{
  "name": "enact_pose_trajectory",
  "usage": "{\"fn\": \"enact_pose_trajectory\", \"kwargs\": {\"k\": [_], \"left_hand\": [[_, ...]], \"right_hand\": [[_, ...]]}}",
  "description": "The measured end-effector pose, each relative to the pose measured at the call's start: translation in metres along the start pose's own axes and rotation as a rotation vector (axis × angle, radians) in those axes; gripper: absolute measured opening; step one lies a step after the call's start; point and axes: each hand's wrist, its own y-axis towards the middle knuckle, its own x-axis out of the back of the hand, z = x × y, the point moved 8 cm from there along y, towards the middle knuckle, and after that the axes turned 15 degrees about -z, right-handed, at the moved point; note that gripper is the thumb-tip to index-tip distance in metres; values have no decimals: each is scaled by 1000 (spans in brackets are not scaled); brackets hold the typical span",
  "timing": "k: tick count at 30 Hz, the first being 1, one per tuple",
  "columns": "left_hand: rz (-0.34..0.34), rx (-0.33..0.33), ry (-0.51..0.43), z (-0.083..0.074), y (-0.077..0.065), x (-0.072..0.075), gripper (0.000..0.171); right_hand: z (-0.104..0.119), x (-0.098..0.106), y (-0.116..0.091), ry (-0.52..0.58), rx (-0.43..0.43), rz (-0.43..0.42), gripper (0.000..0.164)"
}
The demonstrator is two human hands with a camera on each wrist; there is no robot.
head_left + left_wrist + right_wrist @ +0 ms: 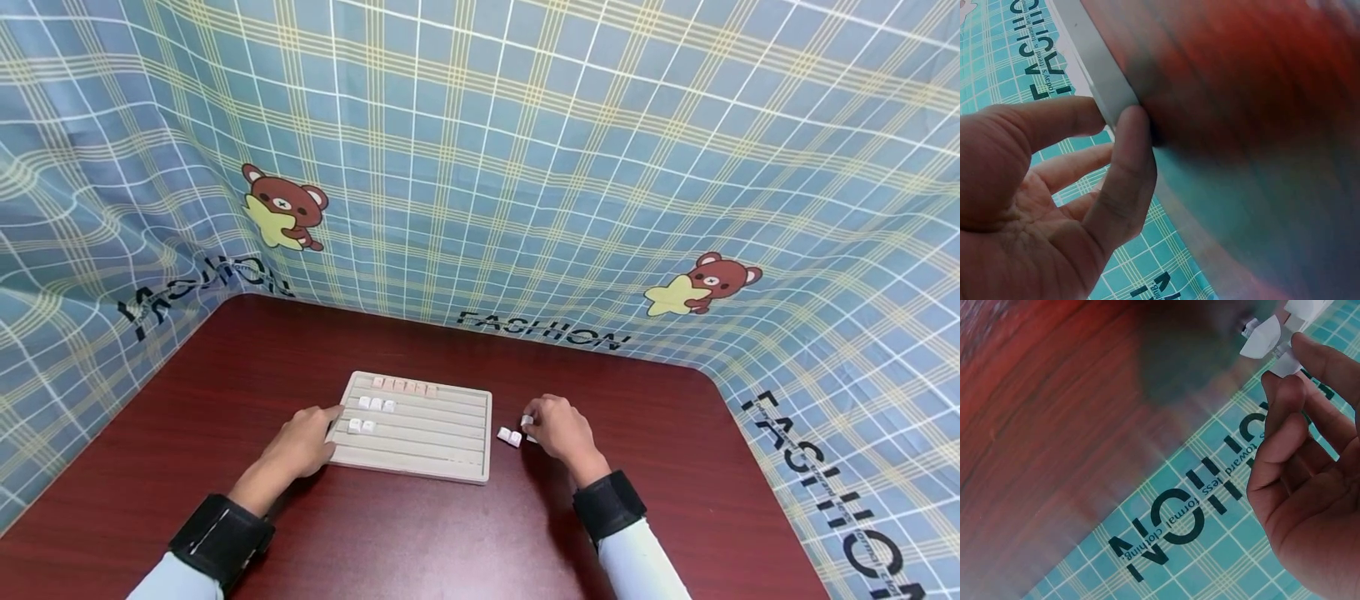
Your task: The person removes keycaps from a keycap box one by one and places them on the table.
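Note:
A pale ridged tray [435, 440] lies on the table, with a row of pinkish keycaps [405, 386] along its far edge and white keycaps [376, 404] in two shorter rows at its left. My left hand [298, 440] holds the tray's left edge; the left wrist view shows fingertips on both sides of the rim [1107, 81]. To the right of the tray, my right hand [558, 427] pinches a white keycap [1286, 364] between thumb and fingertips. Close by that hand, two loose white keycaps [509, 437] lie side by side. Another is partly hidden under the fingers.
The dark red wooden table [420, 542] has rounded far corners. A blue checked cloth [480, 192] with bears and lettering hangs behind it and along both sides. Black bands [609, 505] circle both wrists.

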Motion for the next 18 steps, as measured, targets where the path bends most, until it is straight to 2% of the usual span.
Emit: {"fn": "enact_pose_trajectory", "kwargs": {"k": [18], "left_hand": [[13,7,13,-1,1,-1,53]], "right_hand": [[4,-10,-6,-25,38,-9,10]]}}
